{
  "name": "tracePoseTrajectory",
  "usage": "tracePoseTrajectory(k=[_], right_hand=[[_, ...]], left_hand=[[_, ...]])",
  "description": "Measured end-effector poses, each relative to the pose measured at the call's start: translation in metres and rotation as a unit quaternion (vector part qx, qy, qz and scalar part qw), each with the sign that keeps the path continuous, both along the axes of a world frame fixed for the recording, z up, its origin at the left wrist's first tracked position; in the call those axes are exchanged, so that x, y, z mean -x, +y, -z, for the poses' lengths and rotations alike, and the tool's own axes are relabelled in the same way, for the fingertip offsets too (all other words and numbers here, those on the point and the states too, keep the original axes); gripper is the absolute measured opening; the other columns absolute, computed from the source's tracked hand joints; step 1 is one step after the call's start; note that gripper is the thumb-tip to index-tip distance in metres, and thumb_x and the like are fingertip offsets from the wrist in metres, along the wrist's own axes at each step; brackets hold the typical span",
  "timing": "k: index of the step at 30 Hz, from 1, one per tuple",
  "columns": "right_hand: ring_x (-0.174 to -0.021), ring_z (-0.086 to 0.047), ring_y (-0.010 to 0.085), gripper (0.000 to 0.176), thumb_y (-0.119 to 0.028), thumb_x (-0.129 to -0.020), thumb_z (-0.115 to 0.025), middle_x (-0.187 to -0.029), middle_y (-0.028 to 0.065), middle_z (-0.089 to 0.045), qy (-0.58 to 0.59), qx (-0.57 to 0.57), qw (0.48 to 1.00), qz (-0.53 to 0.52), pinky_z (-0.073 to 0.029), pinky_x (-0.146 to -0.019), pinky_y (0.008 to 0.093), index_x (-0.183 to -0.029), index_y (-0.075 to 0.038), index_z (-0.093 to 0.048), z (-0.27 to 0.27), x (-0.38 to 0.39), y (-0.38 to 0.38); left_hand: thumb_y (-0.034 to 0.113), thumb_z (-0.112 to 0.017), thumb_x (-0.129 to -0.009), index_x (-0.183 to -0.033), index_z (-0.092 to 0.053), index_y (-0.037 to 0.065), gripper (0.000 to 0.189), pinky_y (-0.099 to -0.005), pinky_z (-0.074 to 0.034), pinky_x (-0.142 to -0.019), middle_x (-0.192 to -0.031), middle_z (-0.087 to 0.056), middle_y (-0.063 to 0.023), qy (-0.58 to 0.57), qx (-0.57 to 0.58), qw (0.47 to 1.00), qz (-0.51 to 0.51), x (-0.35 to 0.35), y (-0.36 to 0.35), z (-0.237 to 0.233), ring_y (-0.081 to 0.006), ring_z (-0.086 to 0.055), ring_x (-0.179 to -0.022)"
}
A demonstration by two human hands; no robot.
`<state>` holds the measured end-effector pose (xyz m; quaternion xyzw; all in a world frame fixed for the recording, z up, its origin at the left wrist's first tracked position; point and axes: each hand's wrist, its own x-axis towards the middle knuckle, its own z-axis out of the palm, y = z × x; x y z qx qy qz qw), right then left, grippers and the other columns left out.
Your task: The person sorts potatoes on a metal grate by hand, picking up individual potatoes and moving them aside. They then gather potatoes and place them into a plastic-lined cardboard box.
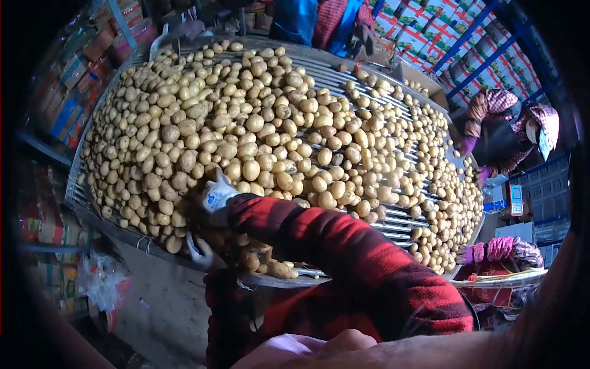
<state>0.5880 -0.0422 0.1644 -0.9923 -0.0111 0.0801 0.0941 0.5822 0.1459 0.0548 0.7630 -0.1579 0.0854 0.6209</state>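
Potatoes (184,126) lie heaped across a large sorting table with metal bars (393,229). My right hand (218,195), in a white glove with blue print, reaches into the near left of the heap and touches potatoes. Its fingers are mostly hidden in shadow among them. Closer to the table's near edge is my left hand (200,251), also gloved, with its visible fingers apart beside the potatoes. No potato shows clearly inside either hand. Several potatoes (270,265) sit just right of my left hand, below my right forearm.
A person (501,132) leans over the table's right end, and another person (335,24) stands at the far side. A third person's sleeve (501,250) shows at lower right. Printed cartons (430,34) are stacked behind. Clear plastic bags (103,280) hang at lower left.
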Motion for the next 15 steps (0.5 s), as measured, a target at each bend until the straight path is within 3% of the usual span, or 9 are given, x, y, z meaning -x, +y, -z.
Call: tracePoseTrajectory(k=[2,4,5,8,10,11,13,14,15], right_hand=[[-0.101,-0.062,0.0255,0.028,-0.035,-0.083,-0.061,-0.085,0.0014,-0.069,-0.111,0.020,0.994,0.006,-0.022,-0.109,0.0753,-0.096,-0.012,-0.071,0.008,0.018,-0.008],[-0.109,-0.059,0.0253,0.034,-0.034,-0.085,-0.060,-0.095,0.0043,-0.069,0.017,-0.027,0.999,-0.014,-0.024,-0.110,0.0751,-0.105,-0.008,-0.067,-0.025,0.041,-0.019],[-0.110,-0.058,0.0252,0.034,-0.035,-0.088,-0.059,-0.095,0.0038,-0.069,0.014,-0.012,1.000,-0.012,-0.024,-0.110,0.0756,-0.106,-0.008,-0.068,-0.021,0.051,-0.020],[-0.121,-0.054,0.0273,0.036,-0.034,-0.092,-0.057,-0.106,0.0041,-0.070,0.024,-0.058,0.996,0.063,-0.018,-0.113,0.0759,-0.116,-0.010,-0.068,-0.027,0.097,-0.044],[-0.131,-0.050,0.0287,0.040,-0.032,-0.093,-0.056,-0.117,0.0052,-0.070,0.054,-0.089,0.984,0.143,-0.014,-0.116,0.0753,-0.125,-0.012,-0.068,-0.043,0.130,-0.069],[-0.125,-0.053,0.0287,0.028,-0.027,-0.087,-0.059,-0.103,0.0032,-0.071,-0.036,-0.068,0.984,0.158,-0.022,-0.108,0.0743,-0.109,-0.017,-0.074,-0.017,0.154,-0.087],[-0.135,-0.045,0.0341,0.029,-0.025,-0.089,-0.057,-0.110,0.0084,-0.071,-0.159,-0.050,0.957,0.237,-0.019,-0.114,0.0686,-0.107,-0.012,-0.075,0.020,0.202,-0.113],[-0.140,-0.039,0.0375,0.030,-0.023,-0.091,-0.054,-0.115,0.0090,-0.069,-0.057,0.021,0.967,0.249,-0.016,-0.117,0.0673,-0.112,-0.013,-0.074,0.009,0.224,-0.123],[-0.147,-0.029,0.0388,0.037,-0.023,-0.093,-0.057,-0.143,0.0099,-0.053,0.001,-0.007,0.962,0.273,-0.010,-0.116,0.0756,-0.127,-0.015,-0.067,0.018,0.247,-0.142]], left_hand=[[0.031,-0.056,-0.103,-0.139,-0.054,-0.004,0.051,-0.0442,-0.048,-0.104,-0.135,-0.061,-0.0211,-0.117,-0.123,0.985,-0.038,0.023,-0.010,0.000,-0.0343,-0.059,-0.124],[0.038,-0.052,-0.104,-0.136,-0.056,-0.004,0.053,-0.0465,-0.050,-0.102,-0.137,-0.057,-0.0252,-0.296,-0.201,0.934,0.008,0.030,-0.037,-0.030,-0.0404,-0.059,-0.124],[0.042,-0.052,-0.104,-0.138,-0.056,-0.002,0.056,-0.0455,-0.050,-0.103,-0.138,-0.057,-0.0228,-0.238,-0.116,0.964,0.009,0.042,-0.054,-0.034,-0.0370,-0.059,-0.124],[0.044,-0.048,-0.104,-0.138,-0.054,-0.002,0.058,-0.0452,-0.045,-0.108,-0.144,-0.052,-0.0211,-0.174,-0.186,0.965,0.058,0.090,-0.100,-0.084,-0.0340,-0.053,-0.131],[0.046,-0.049,-0.105,-0.145,-0.049,0.000,0.062,-0.0422,-0.038,-0.113,-0.147,-0.050,-0.0159,0.107,-0.022,0.982,0.154,0.095,-0.120,-0.067,-0.0295,-0.050,-0.133],[0.047,-0.049,-0.105,-0.148,-0.046,0.001,0.063,-0.0406,-0.035,-0.116,-0.149,-0.050,-0.0132,0.246,0.053,0.949,0.191,0.097,-0.127,-0.062,-0.0273,-0.048,-0.134],[0.038,-0.051,-0.105,-0.136,-0.057,0.001,0.049,-0.0396,-0.040,-0.112,-0.137,-0.060,-0.0127,0.185,0.067,0.931,0.307,0.118,-0.164,-0.070,-0.0253,-0.055,-0.127],[0.030,-0.056,-0.104,-0.131,-0.061,0.001,0.040,-0.0408,-0.041,-0.112,-0.134,-0.063,-0.0128,0.160,0.082,0.920,0.349,0.130,-0.189,-0.052,-0.0258,-0.056,-0.127],[0.027,-0.058,-0.104,-0.128,-0.062,-0.001,0.038,-0.0419,-0.041,-0.112,-0.132,-0.064,-0.0127,0.026,0.038,0.925,0.377,0.145,-0.210,-0.048,-0.0260,-0.056,-0.127]])
